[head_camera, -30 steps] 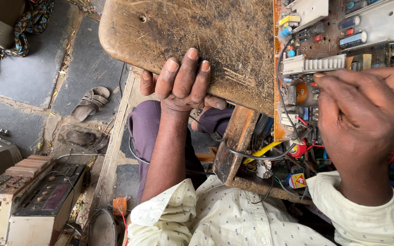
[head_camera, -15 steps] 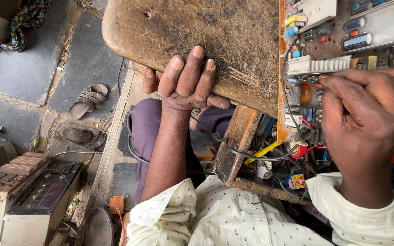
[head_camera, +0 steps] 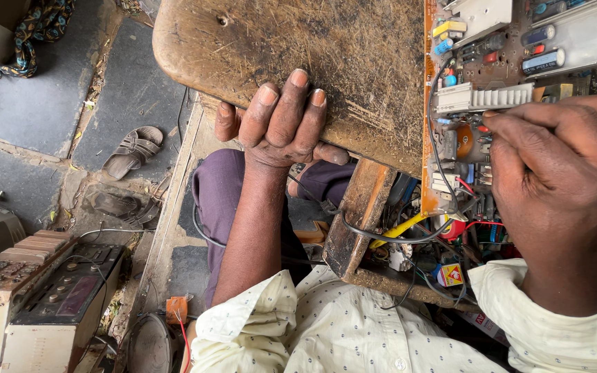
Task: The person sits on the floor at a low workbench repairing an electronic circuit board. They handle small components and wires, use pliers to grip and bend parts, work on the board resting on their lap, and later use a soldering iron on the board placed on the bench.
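Observation:
My left hand (head_camera: 281,121) grips the near edge of a worn wooden board (head_camera: 291,62), fingers lying flat on top and thumb hooked under the edge. My right hand (head_camera: 557,176) rests on an orange circuit board (head_camera: 492,62) at the right, its fingers curled together by a ribbed metal heat sink (head_camera: 481,97). Whether anything is pinched in those fingers is hidden by the hand itself. Black, red and yellow wires (head_camera: 409,231) hang under the circuit board.
A wooden leg (head_camera: 357,217) props the board. On the floor at the left stand an old radio-cassette unit (head_camera: 50,297), a sandal (head_camera: 133,152) and a patterned cloth (head_camera: 29,34). Stone slabs cover the floor.
My left hand has slid slightly right along the board edge. The right hand has stayed on the circuit board.

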